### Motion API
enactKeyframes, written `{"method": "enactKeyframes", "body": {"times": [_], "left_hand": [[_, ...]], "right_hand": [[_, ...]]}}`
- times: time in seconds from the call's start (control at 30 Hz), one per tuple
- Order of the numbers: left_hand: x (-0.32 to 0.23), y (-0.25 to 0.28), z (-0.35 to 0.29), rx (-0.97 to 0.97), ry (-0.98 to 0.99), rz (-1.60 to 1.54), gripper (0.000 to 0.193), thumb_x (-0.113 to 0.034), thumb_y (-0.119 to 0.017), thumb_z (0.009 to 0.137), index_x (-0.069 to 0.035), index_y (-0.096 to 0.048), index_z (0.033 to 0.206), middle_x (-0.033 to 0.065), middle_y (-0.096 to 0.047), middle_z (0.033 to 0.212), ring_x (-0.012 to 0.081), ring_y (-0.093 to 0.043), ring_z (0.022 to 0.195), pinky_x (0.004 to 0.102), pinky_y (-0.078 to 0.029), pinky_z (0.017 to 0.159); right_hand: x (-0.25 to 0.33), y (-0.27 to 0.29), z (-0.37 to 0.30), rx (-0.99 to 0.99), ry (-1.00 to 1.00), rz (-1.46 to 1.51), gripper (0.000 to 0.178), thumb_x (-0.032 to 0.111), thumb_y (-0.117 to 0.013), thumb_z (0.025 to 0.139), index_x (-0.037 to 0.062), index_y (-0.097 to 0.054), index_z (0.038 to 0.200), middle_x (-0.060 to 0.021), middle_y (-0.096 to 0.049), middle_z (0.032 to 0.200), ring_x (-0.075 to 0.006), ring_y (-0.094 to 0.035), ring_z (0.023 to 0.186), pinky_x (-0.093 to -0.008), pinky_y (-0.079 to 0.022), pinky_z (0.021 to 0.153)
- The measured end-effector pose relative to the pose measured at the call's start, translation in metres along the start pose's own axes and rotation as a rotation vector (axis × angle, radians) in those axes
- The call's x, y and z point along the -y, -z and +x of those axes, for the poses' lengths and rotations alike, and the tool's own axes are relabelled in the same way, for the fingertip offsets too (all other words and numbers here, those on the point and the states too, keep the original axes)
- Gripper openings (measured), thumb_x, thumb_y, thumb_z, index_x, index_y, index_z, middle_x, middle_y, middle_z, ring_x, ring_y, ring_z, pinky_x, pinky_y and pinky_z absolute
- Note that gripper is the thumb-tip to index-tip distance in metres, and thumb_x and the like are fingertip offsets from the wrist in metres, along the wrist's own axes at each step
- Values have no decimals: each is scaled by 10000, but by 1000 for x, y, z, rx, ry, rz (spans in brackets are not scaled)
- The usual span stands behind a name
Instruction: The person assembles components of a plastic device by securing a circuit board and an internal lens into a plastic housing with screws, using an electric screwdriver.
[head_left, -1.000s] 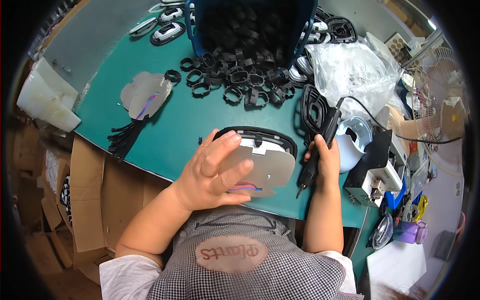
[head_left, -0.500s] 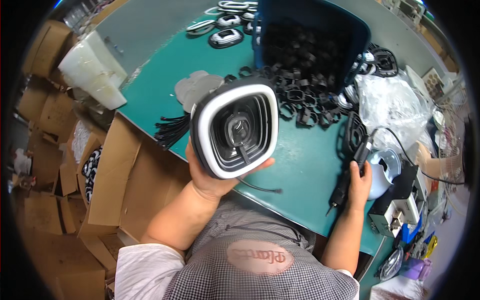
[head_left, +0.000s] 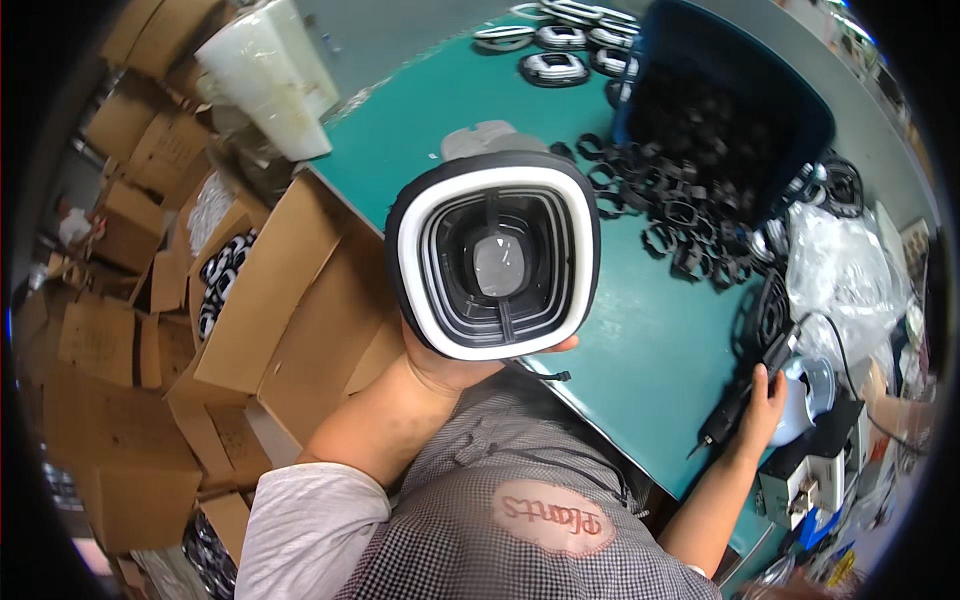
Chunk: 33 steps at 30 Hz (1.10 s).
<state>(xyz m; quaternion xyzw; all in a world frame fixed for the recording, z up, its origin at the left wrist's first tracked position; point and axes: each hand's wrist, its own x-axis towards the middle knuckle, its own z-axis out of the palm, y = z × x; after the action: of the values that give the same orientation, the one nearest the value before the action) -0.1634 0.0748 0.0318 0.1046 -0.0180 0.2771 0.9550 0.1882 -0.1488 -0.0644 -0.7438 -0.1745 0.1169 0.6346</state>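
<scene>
We hold a deep, square-mouthed black housing (head_left: 495, 262) up toward our eyes, to the near left of the dark blue bin (head_left: 740, 48), its white-rimmed opening facing us so that we look down through stepped walls to a pale grey patch at the bottom. Our left hand (head_left: 450, 372) is clamped on this housing from below; most of its fingers are hidden behind it, and one fingertip shows past the lower right edge, near a short dark cable (head_left: 548, 375) ending in a small plug. Our right hand (head_left: 762, 412), well apart from the left, is closed around a black electric screwdriver (head_left: 738, 398) on the near side of the bin, with the bit pointing down and to the left. Just beyond that grip, also nearer to us than the bin, sit a pale blue curved shell (head_left: 815, 388) and a black-and-white control box (head_left: 825, 470). From the bin's mouth, black plastic rings (head_left: 682, 208) spill toward us over the green tabletop (head_left: 640, 325). Left of the bin we see black-and-white frames (head_left: 555, 68) and, partly covered by the housing, a flat grey plate (head_left: 482, 140). A clear plastic bag (head_left: 840, 262) lies to the bin's near right, and an open cardboard carton (head_left: 275, 300) stands far to its near left.
</scene>
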Motion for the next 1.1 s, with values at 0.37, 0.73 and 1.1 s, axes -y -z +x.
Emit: {"method": "enactKeyframes", "body": {"times": [0.37,0.73,1.1], "left_hand": [[-38,18,-69,-183,-327,110,724,-608,-458,900,-146,-387,1453,176,-413,1466,492,-448,1268,747,-331,990],[-38,23,-78,-58,-263,-11,754,-572,-508,888,-54,-395,1424,266,-466,1370,540,-496,1177,631,-493,922],[-9,13,-70,-148,-214,113,871,-764,-303,877,-178,-246,1518,76,-313,1532,308,-360,1374,532,-332,1103]], "right_hand": [[-4,2,4,20,-15,-9,401,281,-642,931,5,-554,1209,-23,-593,1001,-114,-535,866,-252,-422,778],[3,14,13,-141,332,-720,638,342,-681,896,7,-460,1392,-159,-555,1186,-247,-558,1042,-338,-464,899],[115,-93,-87,244,900,-258,510,95,-699,779,-7,-550,1256,-176,-494,1309,-292,-512,1181,-385,-428,976]]}}
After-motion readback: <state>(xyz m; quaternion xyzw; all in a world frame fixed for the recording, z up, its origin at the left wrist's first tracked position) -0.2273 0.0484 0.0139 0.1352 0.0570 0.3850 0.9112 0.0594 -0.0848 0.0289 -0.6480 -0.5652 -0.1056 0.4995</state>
